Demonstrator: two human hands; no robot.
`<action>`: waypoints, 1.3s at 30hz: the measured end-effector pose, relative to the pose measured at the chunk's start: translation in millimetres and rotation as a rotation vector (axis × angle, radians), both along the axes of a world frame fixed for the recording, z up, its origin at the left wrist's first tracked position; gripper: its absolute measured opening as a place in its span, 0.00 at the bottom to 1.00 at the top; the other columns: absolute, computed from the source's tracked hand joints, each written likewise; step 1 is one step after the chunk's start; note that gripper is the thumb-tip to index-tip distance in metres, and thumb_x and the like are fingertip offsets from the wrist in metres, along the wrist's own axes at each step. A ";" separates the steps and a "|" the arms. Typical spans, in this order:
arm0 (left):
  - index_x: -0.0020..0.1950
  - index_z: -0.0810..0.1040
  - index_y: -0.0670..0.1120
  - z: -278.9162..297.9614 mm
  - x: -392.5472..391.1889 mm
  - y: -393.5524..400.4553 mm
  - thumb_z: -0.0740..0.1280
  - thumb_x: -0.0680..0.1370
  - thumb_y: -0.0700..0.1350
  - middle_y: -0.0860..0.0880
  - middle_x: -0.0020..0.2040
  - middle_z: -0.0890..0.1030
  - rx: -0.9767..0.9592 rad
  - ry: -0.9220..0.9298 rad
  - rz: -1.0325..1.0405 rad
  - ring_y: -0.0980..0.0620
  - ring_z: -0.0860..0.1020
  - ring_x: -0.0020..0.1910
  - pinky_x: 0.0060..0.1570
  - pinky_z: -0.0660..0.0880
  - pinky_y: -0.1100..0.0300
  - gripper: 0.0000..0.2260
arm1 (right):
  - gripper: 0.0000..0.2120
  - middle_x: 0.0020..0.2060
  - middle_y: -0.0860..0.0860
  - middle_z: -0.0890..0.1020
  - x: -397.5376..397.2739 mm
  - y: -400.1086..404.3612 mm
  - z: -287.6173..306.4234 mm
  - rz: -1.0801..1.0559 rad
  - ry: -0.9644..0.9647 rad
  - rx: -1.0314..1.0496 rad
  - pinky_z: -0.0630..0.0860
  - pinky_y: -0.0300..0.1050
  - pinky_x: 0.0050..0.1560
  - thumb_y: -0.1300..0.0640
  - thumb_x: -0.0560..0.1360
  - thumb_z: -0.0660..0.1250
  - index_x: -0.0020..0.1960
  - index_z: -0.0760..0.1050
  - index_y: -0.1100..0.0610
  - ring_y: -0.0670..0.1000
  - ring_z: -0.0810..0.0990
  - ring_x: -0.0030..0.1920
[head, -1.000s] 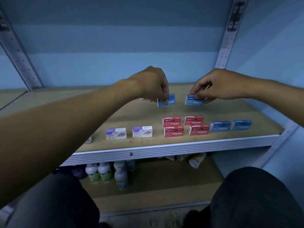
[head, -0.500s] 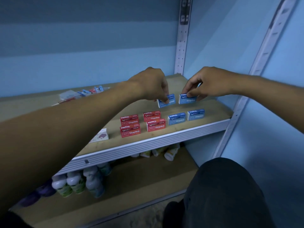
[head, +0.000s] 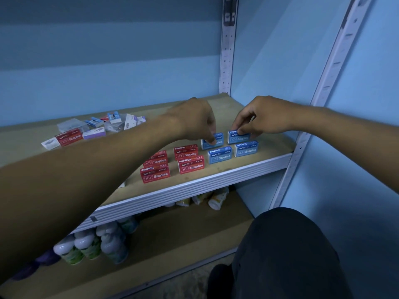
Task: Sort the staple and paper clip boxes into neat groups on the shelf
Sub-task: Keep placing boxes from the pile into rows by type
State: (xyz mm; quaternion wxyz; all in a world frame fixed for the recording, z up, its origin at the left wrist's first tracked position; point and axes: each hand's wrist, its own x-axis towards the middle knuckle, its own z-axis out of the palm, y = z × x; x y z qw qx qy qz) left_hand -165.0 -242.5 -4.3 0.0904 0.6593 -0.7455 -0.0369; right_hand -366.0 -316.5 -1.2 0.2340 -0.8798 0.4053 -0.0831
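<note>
On the wooden shelf [head: 267,147], my left hand [head: 194,119] pinches a blue staples box [head: 213,141] and my right hand [head: 261,117] pinches another blue staples box [head: 238,137]. Both boxes sit on the board just behind two more blue staples boxes [head: 220,155] [head: 246,148] in the front row. To their left stand several red staples boxes [head: 191,166] [head: 155,174] in two rows. My left forearm hides part of the red group.
A loose heap lies at the shelf's back left: a red staples box [head: 69,138], a purple box [head: 94,133], small blue boxes [head: 95,121] and plastic bags [head: 69,125]. Bottles [head: 112,244] stand on the lower shelf. Metal uprights [head: 227,50] frame the right corner.
Both hands have lowered their blue boxes from mid-air onto the shelf behind the front blue pair. The view has swung, bringing the right corner closer and the back-left heap into sight.
</note>
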 end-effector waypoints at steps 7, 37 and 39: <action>0.46 0.86 0.50 -6.2 -3.7 -0.9 0.78 0.67 0.55 0.55 0.42 0.85 0.005 0.009 -0.015 0.56 0.81 0.44 0.50 0.80 0.53 0.12 | 0.06 0.43 0.47 0.87 -2.3 1.3 -2.4 0.007 0.039 0.014 0.76 0.29 0.38 0.59 0.75 0.74 0.51 0.86 0.50 0.38 0.83 0.32; 0.47 0.81 0.53 7.2 173.9 124.8 0.69 0.74 0.62 0.54 0.52 0.80 0.052 -0.046 0.401 0.51 0.77 0.54 0.57 0.76 0.52 0.13 | 0.10 0.56 0.41 0.81 150.6 46.6 18.8 0.245 0.126 -0.169 0.72 0.42 0.57 0.46 0.78 0.67 0.59 0.79 0.39 0.44 0.79 0.54; 0.49 0.81 0.53 4.1 183.1 128.4 0.70 0.73 0.61 0.54 0.53 0.80 0.057 -0.041 0.422 0.51 0.77 0.55 0.58 0.76 0.52 0.13 | 0.11 0.56 0.41 0.81 162.7 49.5 16.5 0.249 0.128 -0.154 0.71 0.43 0.56 0.46 0.78 0.67 0.60 0.78 0.38 0.44 0.78 0.54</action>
